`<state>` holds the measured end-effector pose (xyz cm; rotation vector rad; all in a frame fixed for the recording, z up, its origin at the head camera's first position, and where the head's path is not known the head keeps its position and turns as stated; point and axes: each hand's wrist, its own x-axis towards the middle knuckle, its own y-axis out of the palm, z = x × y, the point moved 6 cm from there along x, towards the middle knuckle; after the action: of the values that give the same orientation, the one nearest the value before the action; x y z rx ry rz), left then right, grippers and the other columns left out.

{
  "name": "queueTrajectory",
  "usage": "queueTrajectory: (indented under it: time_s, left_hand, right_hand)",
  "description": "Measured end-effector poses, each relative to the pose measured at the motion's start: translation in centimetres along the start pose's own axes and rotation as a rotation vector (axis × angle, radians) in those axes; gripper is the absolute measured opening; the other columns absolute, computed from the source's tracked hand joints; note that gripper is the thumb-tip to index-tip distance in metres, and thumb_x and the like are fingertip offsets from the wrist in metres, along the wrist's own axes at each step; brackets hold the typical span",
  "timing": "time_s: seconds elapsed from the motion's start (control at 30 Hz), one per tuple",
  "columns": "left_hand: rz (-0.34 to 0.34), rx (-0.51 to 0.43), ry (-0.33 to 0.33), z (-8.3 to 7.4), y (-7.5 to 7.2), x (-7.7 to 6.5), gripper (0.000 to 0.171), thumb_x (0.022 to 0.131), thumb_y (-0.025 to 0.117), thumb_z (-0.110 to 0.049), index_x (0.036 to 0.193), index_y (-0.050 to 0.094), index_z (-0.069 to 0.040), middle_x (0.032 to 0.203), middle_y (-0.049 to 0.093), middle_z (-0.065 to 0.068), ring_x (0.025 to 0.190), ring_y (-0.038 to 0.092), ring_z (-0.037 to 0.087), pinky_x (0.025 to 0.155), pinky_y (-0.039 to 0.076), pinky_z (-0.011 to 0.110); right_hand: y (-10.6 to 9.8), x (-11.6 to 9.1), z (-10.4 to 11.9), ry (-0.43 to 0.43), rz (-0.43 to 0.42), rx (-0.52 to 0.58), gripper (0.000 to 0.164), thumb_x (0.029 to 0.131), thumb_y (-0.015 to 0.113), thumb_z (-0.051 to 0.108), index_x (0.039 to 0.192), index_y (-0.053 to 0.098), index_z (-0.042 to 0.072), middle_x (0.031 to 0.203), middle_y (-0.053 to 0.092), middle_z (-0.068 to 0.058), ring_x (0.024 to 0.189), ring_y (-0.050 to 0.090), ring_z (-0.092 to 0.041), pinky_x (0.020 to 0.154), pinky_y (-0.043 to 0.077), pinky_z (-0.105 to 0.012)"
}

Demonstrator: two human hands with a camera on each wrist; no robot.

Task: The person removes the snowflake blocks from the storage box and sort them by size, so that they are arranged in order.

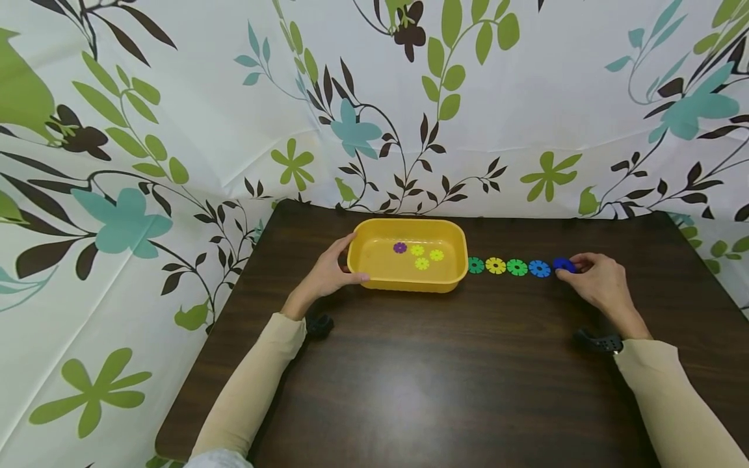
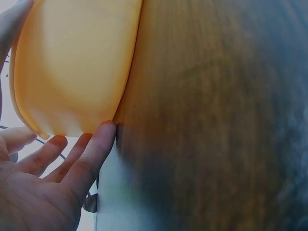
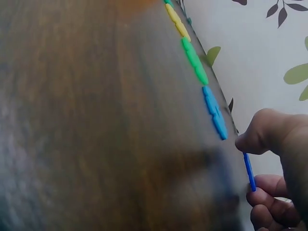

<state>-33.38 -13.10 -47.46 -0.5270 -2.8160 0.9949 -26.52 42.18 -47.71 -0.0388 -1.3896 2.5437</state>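
My left hand (image 1: 329, 270) grips the left end of a yellow plastic tub (image 1: 414, 285), thumb at its near corner and fingers along the end wall. In the left wrist view, several fingertips (image 2: 103, 132) touch the tub's outer wall. My right hand (image 1: 603, 284) pinches a dark blue notched disc (image 1: 563, 264) between thumb and fingers; the right wrist view has the disc (image 3: 249, 172) edge-on, just above the table. Left of it lies a row of flower-shaped discs: light blue (image 1: 539, 268), green (image 1: 517, 267), yellow (image 1: 495, 265) and dark green (image 1: 476, 264), beside the tub.
Inside the tub lie a purple disc (image 1: 400, 247) and several yellow-green discs (image 1: 422, 263). The dark wooden table (image 1: 421, 364) ends at the back against a leaf-patterned cloth (image 1: 222, 97). Black straps (image 1: 598, 340) sit at both wrists.
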Motion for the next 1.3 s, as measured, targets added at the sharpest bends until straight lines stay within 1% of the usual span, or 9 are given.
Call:
queueTrajectory:
  time_s: [0.13, 0.3, 0.4, 0.67, 0.8, 0.9, 1.07, 1.2, 1.3]
  left_hand:
    - [0.003, 0.001, -0.009, 0.0, 0.1, -0.1, 0.113, 0.085, 0.093, -0.044, 0.175, 0.028, -0.022, 0.172, 0.040, 0.013, 0.136, 0.051, 0.034, 0.114, 0.059, 0.052]
    - [-0.002, -0.004, -0.004, 0.0, 0.1, -0.1, 0.112, 0.085, 0.093, -0.043, 0.174, 0.029, -0.022, 0.173, 0.040, 0.013, 0.137, 0.051, 0.035, 0.115, 0.057, 0.054]
    - [-0.004, -0.007, 0.001, 0.0, 0.0, 0.0, 0.111, 0.086, 0.093, -0.042, 0.174, 0.029, -0.022, 0.171, 0.041, 0.014, 0.135, 0.051, 0.035, 0.113, 0.059, 0.054]
    - [-0.003, -0.013, -0.003, 0.1, 0.1, 0.0, 0.111, 0.086, 0.093, -0.042, 0.174, 0.029, -0.023, 0.168, 0.044, 0.014, 0.134, 0.052, 0.034, 0.111, 0.061, 0.052]
    - [-0.004, -0.006, -0.002, 0.0, 0.1, -0.1, 0.111, 0.086, 0.093, -0.042, 0.174, 0.028, -0.023, 0.170, 0.042, 0.013, 0.135, 0.052, 0.034, 0.112, 0.060, 0.052]
    - [0.000, 0.002, -0.004, 0.0, 0.1, -0.1, 0.112, 0.086, 0.093, -0.044, 0.175, 0.028, -0.023, 0.173, 0.039, 0.013, 0.137, 0.051, 0.034, 0.115, 0.058, 0.053]
    - [0.002, -0.004, -0.008, 0.2, 0.1, -0.1, 0.113, 0.086, 0.093, -0.044, 0.175, 0.028, -0.022, 0.174, 0.038, 0.013, 0.137, 0.052, 0.034, 0.115, 0.058, 0.053]
    - [-0.003, -0.018, -0.007, 0.2, 0.0, 0.0, 0.112, 0.086, 0.094, -0.041, 0.175, 0.028, -0.021, 0.172, 0.040, 0.014, 0.135, 0.053, 0.034, 0.112, 0.060, 0.051]
    - [-0.004, -0.024, -0.003, 0.1, 0.1, 0.0, 0.111, 0.086, 0.094, -0.039, 0.174, 0.029, -0.020, 0.172, 0.040, 0.014, 0.135, 0.053, 0.034, 0.111, 0.061, 0.050]
  right_hand:
    - [0.2, 0.1, -0.3, -0.006, 0.003, -0.010, 0.051, 0.099, 0.079, 0.031, 0.124, 0.068, -0.013, 0.115, 0.067, -0.037, 0.098, 0.063, -0.044, 0.069, 0.044, -0.029]
    - [0.1, 0.2, -0.5, -0.008, 0.031, -0.022, 0.052, 0.099, 0.080, 0.031, 0.125, 0.068, -0.013, 0.116, 0.067, -0.038, 0.098, 0.063, -0.045, 0.070, 0.046, -0.032]
    - [0.0, 0.4, -0.5, 0.001, 0.064, -0.024, 0.054, 0.099, 0.079, 0.031, 0.126, 0.067, -0.014, 0.119, 0.067, -0.039, 0.101, 0.064, -0.047, 0.071, 0.049, -0.035]
    - [-0.2, 0.7, -0.6, 0.051, 0.116, 0.002, 0.055, 0.100, 0.080, 0.031, 0.129, 0.067, -0.014, 0.122, 0.070, -0.038, 0.100, 0.065, -0.044, 0.071, 0.047, -0.031]
    - [-0.3, 0.7, -0.6, 0.046, 0.120, 0.000, 0.060, 0.100, 0.080, 0.035, 0.130, 0.067, -0.014, 0.123, 0.071, -0.039, 0.103, 0.066, -0.046, 0.073, 0.048, -0.035]
    - [-0.4, 0.5, -0.4, 0.035, 0.097, 0.003, 0.064, 0.100, 0.079, 0.040, 0.132, 0.067, -0.014, 0.122, 0.070, -0.039, 0.103, 0.065, -0.046, 0.072, 0.048, -0.032]
    - [-1.0, -0.1, 1.8, -0.012, 0.009, 0.047, 0.063, 0.101, 0.077, 0.042, 0.134, 0.068, -0.011, 0.120, 0.071, -0.036, 0.102, 0.063, -0.041, 0.067, 0.042, -0.018]
    - [-1.2, -0.5, 5.0, -0.080, -0.030, 0.084, 0.060, 0.101, 0.079, 0.041, 0.135, 0.069, -0.008, 0.122, 0.074, -0.034, 0.105, 0.064, -0.039, 0.063, 0.039, -0.007]
    - [-1.0, -0.6, 7.5, -0.125, -0.026, 0.106, 0.059, 0.100, 0.081, 0.038, 0.136, 0.070, -0.007, 0.122, 0.075, -0.033, 0.106, 0.066, -0.040, 0.063, 0.040, -0.006]
